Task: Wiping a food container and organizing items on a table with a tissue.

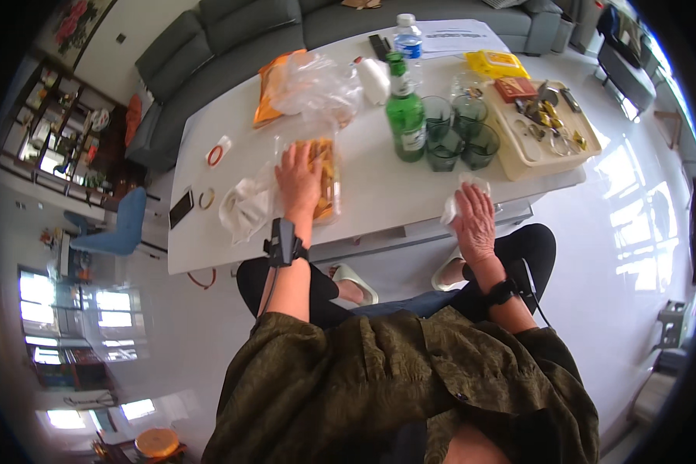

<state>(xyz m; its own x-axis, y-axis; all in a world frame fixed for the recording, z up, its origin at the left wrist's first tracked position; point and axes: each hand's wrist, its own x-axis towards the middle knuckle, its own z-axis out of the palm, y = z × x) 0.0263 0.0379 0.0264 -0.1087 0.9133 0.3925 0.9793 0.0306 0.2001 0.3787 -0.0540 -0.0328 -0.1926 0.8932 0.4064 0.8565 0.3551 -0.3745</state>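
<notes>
My left hand (300, 184) lies palm down over a clear plastic box (337, 174) of orange-brown snack pieces (323, 168), covering its left side. Whether its fingertips press on the snacks cannot be made out. At the table's front edge, my right hand (477, 223) has a crumpled white tissue (450, 210) under its palm and fingers. A crumpled white cloth (245, 206) lies just left of the box. Beyond the right hand, several dark glass tumblers (480, 148) stand beside a green glass bottle (406, 124).
A cream plastic bin (516, 162) at the white table's (365, 197) right carries a red box (515, 90) and small items. Behind are a plastic bag (316, 84), water bottle (407, 43) and yellow wipes pack (497, 64). A phone (181, 209) and bangle (207, 199) lie left.
</notes>
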